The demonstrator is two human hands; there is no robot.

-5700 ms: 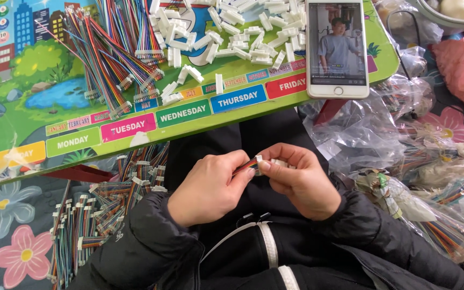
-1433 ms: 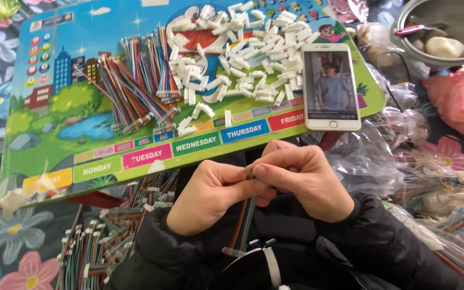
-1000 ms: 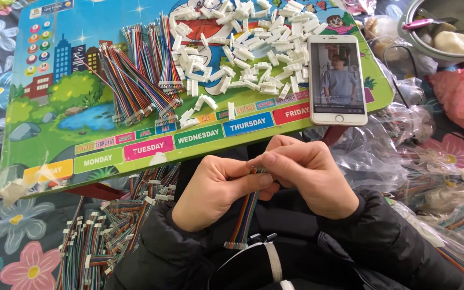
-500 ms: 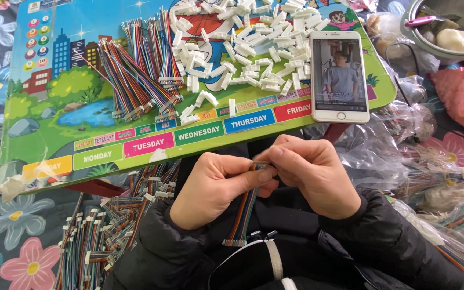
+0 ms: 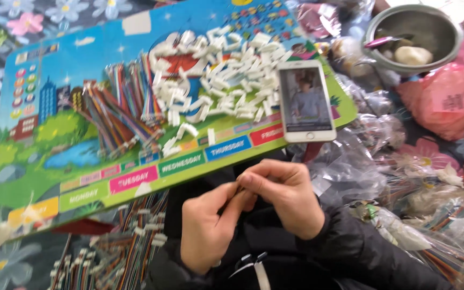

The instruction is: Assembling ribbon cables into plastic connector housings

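One board (image 5: 55,177), the largest item, carries a cable bundle (image 5: 115,114), a heap of white plugs (image 5: 216,88) and a phone (image 5: 305,101). Over our lap, left hand (image 5: 208,228) and right hand (image 5: 288,196) pinch closed on something tiny; we cannot tell what. We judge it light, thin, slippery, best pinched at its tip.

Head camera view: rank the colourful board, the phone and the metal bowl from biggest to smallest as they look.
1. Colourful board, by far the largest.
2. Metal bowl.
3. Phone, close to the bowl; bowl partly cut off, so unsure.
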